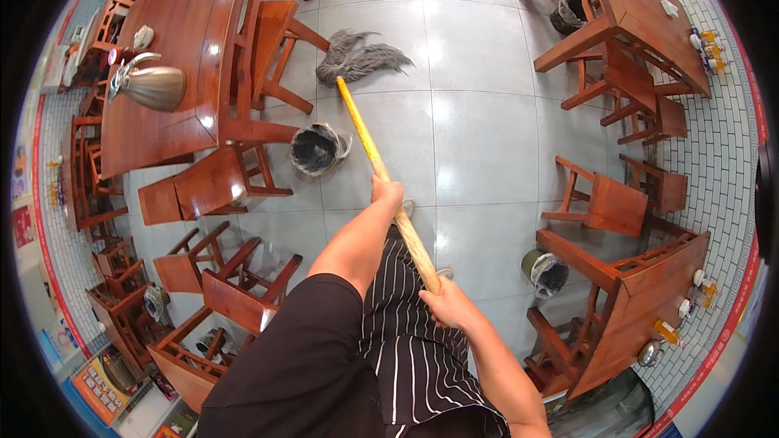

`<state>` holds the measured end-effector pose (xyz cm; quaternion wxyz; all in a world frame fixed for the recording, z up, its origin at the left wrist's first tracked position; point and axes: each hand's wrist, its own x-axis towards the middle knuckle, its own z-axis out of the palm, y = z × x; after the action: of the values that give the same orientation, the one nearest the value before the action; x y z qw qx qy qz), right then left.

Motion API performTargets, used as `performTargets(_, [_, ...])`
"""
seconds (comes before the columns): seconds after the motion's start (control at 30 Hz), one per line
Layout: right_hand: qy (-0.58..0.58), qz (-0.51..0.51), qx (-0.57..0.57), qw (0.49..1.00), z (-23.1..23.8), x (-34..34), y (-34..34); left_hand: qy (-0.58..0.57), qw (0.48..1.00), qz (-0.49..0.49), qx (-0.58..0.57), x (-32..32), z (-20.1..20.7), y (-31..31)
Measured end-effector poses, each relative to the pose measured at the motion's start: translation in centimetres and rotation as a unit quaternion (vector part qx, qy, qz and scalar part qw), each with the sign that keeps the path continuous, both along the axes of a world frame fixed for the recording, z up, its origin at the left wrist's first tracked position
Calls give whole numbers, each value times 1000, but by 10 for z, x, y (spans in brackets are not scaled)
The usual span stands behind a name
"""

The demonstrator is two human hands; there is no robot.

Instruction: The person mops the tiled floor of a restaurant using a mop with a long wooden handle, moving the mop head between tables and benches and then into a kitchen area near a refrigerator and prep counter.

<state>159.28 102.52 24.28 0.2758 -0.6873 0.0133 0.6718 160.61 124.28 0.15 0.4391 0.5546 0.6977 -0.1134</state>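
Seen from above, a person in a striped apron (406, 332) holds a mop (363, 136) across a grey tiled floor (487, 138). The left hand (387, 191) is higher on the pale wooden handle, its grip wrapped around the shaft partway along. The right hand (450, 304) is nearer the body, its grip wrapped around the handle's end. The handle slants away and slightly left, between the two hands and beyond.

The grey mop head (361, 58) lies on the floor ahead and to the left, its strands fanned toward the right. It is just beside the legs of a wooden stool (272, 32); whether they touch, I cannot tell. Below it and to the left stands a lined bin (315, 150), near the handle but apart from it.

Farther left is a reddish wooden surface (195, 32) bearing a metal jug (158, 86). Along the right side, another wooden stool (617, 203) stands well apart from the mop, with a second bin (545, 272) near it, beside a wall of white bricks (714, 186).
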Motion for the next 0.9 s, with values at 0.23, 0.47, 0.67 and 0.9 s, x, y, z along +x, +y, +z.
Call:
performTargets(0.23, [-68, -9, 4, 998, 4, -62, -159, -17, 997, 0, -70, -51, 39, -160])
performTargets(0.47, [-132, -45, -80, 987, 91, -44, -312, -109, 899, 253, -340, -56, 76, -318])
performTargets(0.67, [-260, 209, -56, 941, 84, 48, -210, -172, 863, 314, -357, 4, 66, -247])
performTargets(0.9, [-299, 326, 78, 894, -34, 121, 42, -280, 925, 257, 23, 35, -67, 1])
